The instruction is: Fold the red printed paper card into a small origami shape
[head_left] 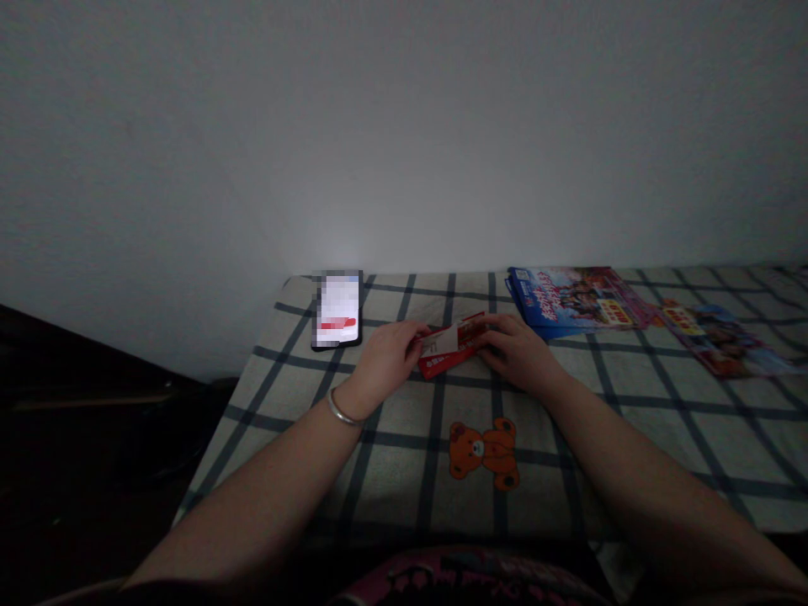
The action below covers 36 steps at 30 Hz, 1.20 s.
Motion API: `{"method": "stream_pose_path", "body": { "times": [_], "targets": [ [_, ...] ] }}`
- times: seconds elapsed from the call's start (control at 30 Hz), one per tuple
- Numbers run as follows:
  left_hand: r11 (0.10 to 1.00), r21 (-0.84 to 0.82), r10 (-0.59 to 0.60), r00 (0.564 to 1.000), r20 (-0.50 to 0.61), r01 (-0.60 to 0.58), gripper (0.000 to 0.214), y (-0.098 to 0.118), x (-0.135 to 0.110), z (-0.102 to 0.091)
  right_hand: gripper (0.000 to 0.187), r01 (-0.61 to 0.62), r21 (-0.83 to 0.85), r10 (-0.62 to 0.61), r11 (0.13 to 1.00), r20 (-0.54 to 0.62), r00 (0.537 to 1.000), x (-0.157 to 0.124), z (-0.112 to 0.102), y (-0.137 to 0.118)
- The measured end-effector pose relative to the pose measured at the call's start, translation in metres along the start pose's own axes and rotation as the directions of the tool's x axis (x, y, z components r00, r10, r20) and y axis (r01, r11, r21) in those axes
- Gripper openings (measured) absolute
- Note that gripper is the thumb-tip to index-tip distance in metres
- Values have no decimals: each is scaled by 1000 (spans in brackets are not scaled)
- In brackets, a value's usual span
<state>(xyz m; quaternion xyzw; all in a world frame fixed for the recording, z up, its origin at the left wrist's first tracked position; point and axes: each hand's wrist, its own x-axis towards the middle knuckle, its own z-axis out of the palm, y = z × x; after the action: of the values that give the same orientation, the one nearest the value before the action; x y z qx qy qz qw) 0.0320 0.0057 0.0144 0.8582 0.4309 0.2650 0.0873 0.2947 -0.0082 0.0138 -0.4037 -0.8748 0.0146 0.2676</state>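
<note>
Red paper (447,357) between both hands (392,352) (516,352)

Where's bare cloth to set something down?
Free: behind the red paper, between phone and leaflets; around the bear print, between the forearms; right of the right forearm, in front of the leaflets. Crowded: centre, where left hand and right hand hold red paper; rear right, under leaflets.

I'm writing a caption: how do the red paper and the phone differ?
The left hand and right hand hold the red paper, while the phone lies apart from both on the checked cloth. The red paper shows a pale patch; the phone shows a lit screen. Both show some red.
</note>
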Motion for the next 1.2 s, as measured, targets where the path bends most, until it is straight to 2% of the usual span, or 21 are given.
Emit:
{"method": "stream_pose_path", "body": {
  "times": [0.23, 0.47, 0.63, 0.73, 1.2],
  "targets": [
    [985, 130, 122, 992, -38, -116, 19, -2, -2, 2, 11, -22, 0, 22, 1000, 2, 1000, 0, 0, 1],
    [969, 153, 187, 981, 49, -193, 15, 7, 0, -5, 10, -45, 27, 45, 999, 7, 999, 0, 0, 1],
    [966, 162, 192, 979, 70, -201, 12, 5, 0, -2, 43, -166, 12, 165, 986, 15, 986, -1, 5, 5],
    [967, 163, 189, 980, 58, -196, 13, 4, 0, 0, 49, -173, -1, 173, 985, 35, 984, -2, 6, 7],
    [960, 107, 243, 961, 133, -258, 19, 5, 0, -3, 40, -162, -111, 168, 980, 42, 985, 0, -1, 0]
  ]
}}
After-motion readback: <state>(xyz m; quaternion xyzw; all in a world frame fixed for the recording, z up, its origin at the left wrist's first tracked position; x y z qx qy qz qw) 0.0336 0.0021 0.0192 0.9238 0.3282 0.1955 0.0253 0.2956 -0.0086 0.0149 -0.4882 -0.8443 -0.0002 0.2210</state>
